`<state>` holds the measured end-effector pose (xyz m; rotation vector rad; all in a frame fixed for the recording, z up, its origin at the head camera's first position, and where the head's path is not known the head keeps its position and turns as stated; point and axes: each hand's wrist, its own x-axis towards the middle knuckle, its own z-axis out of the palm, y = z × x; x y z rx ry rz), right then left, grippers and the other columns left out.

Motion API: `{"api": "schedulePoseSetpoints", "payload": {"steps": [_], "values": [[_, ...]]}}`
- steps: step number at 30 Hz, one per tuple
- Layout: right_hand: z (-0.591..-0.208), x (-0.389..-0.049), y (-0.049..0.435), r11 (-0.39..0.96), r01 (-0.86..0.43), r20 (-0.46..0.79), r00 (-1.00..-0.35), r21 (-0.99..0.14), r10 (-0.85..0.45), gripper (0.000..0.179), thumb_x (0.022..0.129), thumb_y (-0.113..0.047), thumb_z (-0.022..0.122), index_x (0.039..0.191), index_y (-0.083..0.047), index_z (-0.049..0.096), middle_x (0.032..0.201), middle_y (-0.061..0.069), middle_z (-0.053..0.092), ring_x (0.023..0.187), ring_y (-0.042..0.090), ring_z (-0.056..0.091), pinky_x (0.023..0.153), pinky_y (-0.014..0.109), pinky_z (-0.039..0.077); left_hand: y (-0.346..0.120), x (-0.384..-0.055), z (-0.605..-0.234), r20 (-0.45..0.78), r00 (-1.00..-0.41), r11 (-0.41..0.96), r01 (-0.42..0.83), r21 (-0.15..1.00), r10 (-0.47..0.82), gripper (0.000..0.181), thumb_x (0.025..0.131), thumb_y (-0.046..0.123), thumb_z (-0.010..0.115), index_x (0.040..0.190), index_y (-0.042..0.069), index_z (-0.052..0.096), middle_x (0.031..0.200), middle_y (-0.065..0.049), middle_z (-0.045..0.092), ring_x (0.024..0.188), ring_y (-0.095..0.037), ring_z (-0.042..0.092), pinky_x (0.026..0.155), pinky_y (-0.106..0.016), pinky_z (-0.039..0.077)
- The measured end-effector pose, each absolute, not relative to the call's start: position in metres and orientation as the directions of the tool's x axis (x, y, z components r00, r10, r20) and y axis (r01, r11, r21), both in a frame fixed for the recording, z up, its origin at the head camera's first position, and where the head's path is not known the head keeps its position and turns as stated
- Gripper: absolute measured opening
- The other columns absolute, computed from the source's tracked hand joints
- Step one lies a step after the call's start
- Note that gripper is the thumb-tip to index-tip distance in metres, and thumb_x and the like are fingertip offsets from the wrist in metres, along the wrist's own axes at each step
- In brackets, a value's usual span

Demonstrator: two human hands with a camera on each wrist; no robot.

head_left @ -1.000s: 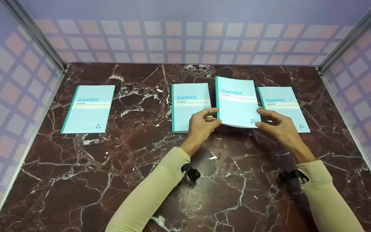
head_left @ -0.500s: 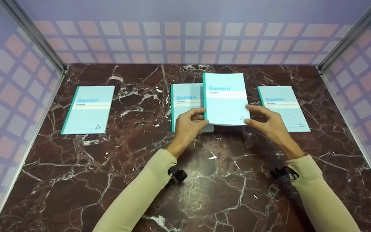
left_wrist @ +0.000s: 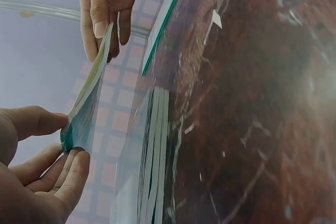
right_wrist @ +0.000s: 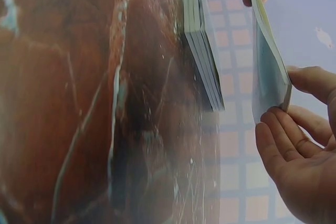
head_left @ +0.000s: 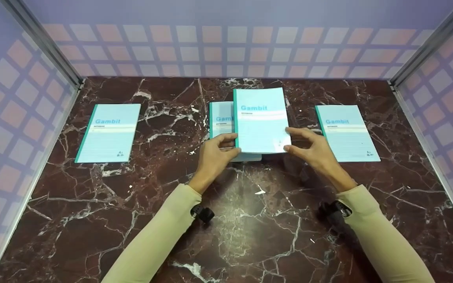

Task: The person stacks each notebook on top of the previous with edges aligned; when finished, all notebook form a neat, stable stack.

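Both hands hold a light blue notebook (head_left: pixel 262 122) with a green spine, raised above the table. My left hand (head_left: pixel 214 155) pinches its spine edge near the lower corner, thumb on top and fingers beneath. On the opposite edge, my right hand (head_left: pixel 315 149) pinches the lower right part the same way. Under the raised notebook, and partly hidden by it, lies a stack of similar notebooks (head_left: pixel 220 118). In the left wrist view a gap shows between the held notebook (left_wrist: pixel 89 93) and the stack (left_wrist: pixel 152 156). The right wrist view shows the stack (right_wrist: pixel 202 45) as several layers.
One matching notebook (head_left: pixel 108 133) lies at the left of the dark red marbled table (head_left: pixel 163 220). Another notebook (head_left: pixel 348 133) lies at the right, beside the right hand. Purple walls with a square pattern (head_left: pixel 234 51) close off the back and both sides.
Both hands have carried the notebook leftward, from between the stack and the right-hand notebook to over the stack. The right-hand notebook is now fully uncovered; the stack is more covered.
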<state>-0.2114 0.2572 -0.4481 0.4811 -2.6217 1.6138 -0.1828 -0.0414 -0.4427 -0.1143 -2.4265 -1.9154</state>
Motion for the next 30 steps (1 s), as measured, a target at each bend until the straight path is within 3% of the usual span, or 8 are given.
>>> {"api": "schedulePoseSetpoints", "payload": {"steps": [3,7,22,30], "values": [[-0.445,-0.211,0.248,0.416,-0.283,0.186,-0.948,-0.864,-0.259,0.054,0.091,0.000,0.084,0.140,0.006,0.065,0.136,0.022,0.066,0.119,0.036,0.066,0.103,0.053,0.054,-0.048,-0.181,-0.443,0.068,-0.997,0.249,0.071,0.966,0.022,0.037,0.091,0.001,0.081,0.127,0.000,0.075,0.118,-0.016,0.075,0.109,-0.029,0.073,0.093,-0.030,0.061],[-0.445,-0.212,0.239,0.414,-0.295,0.190,-0.942,-0.861,-0.276,0.052,0.091,-0.002,0.084,0.140,0.005,0.066,0.134,0.021,0.067,0.119,0.035,0.066,0.104,0.058,0.052,-0.056,-0.180,-0.445,0.049,-0.999,0.239,0.051,0.970,0.017,0.038,0.092,-0.001,0.080,0.129,-0.001,0.074,0.121,-0.016,0.074,0.112,-0.029,0.072,0.094,-0.030,0.060],[-0.455,-0.218,0.214,0.470,-0.313,0.174,-0.933,-0.825,-0.316,0.053,0.091,-0.009,0.085,0.141,-0.001,0.067,0.136,0.014,0.068,0.125,0.032,0.064,0.109,0.046,0.051,-0.078,-0.174,-0.450,-0.002,-0.998,0.257,-0.018,0.966,-0.064,0.038,0.088,-0.002,0.083,0.125,0.000,0.076,0.117,-0.016,0.076,0.108,-0.028,0.074,0.089,-0.031,0.062],[-0.460,-0.218,0.204,0.481,-0.309,0.161,-0.932,-0.821,-0.325,0.054,0.093,-0.011,0.085,0.143,-0.002,0.066,0.136,0.014,0.067,0.124,0.034,0.065,0.106,0.048,0.053,-0.085,-0.173,-0.452,-0.031,-0.996,0.283,-0.054,0.957,-0.085,0.037,0.089,-0.001,0.084,0.125,0.002,0.077,0.114,-0.015,0.077,0.105,-0.027,0.075,0.083,-0.033,0.064]]}}
